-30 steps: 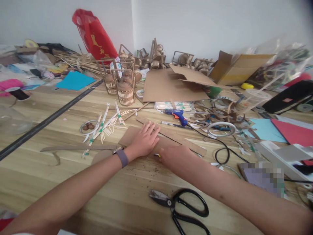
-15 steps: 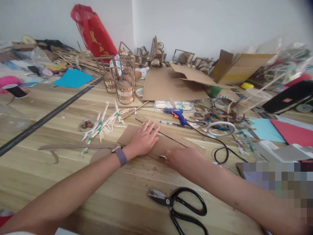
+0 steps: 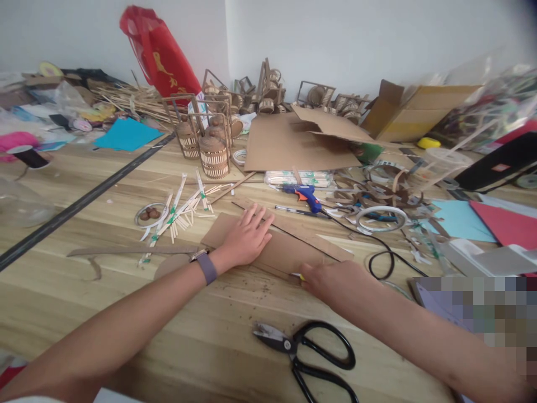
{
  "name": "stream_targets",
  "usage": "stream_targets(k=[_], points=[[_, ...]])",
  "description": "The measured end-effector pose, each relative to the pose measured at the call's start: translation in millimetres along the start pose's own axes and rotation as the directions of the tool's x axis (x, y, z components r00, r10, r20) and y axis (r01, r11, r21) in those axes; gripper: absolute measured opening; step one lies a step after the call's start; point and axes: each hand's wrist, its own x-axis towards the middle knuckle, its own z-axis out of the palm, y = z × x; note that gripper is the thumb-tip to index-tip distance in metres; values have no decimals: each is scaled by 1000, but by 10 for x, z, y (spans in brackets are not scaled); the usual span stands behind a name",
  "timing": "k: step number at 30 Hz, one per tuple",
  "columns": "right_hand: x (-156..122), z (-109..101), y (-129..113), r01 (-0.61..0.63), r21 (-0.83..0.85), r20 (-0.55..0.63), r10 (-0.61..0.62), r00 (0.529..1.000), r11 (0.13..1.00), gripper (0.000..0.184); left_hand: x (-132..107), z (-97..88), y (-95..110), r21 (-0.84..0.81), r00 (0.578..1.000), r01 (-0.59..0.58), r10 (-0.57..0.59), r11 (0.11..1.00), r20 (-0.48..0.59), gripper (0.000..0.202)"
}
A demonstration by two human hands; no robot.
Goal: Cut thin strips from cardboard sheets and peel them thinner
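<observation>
A strip of brown cardboard lies slanted on the wooden table in the middle of the view. My left hand presses flat on it, fingers spread. In my right hand is a small yellow craft knife, mostly hidden by the fingers; its tip meets the strip's near edge, where a dark cut line runs. A narrower cardboard strip lies along the far side, parted by a dark gap. Nearer to me rest black-handled scissors, their blades pointing left.
A blue glue gun and a pen lie beyond the strip. Cut sticks and a tape roll are at left. Small woven baskets and a large cardboard sheet stand behind. A cord loops at right.
My right hand has slid to the right and slightly toward me along the cardboard's near edge, with the knife. My left hand has stayed in place.
</observation>
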Motion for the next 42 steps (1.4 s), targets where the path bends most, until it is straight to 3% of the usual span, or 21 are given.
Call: stream_targets(k=[13, 22, 31, 42], points=[[-308, 72, 208, -26, 8, 78, 26, 997, 1000, 37, -5, -13, -13, -15, 1000, -6, 6, 1000, 11, 54], [-412, 147, 219, -52, 1, 71, 52, 996, 999, 22, 13, -41, 0, 0, 999, 12, -12, 1000, 38, 53], [-557, 215, 463, -78, 31, 63, 76, 995, 996, 19, -38, -295, 99, 41, 999, -6, 4, 999, 50, 52], [-541, 270, 479, -71, 85, 69, 65, 995, 994, 19, 20, -134, 44, 47, 992, -37, 31, 998, 119, 62]])
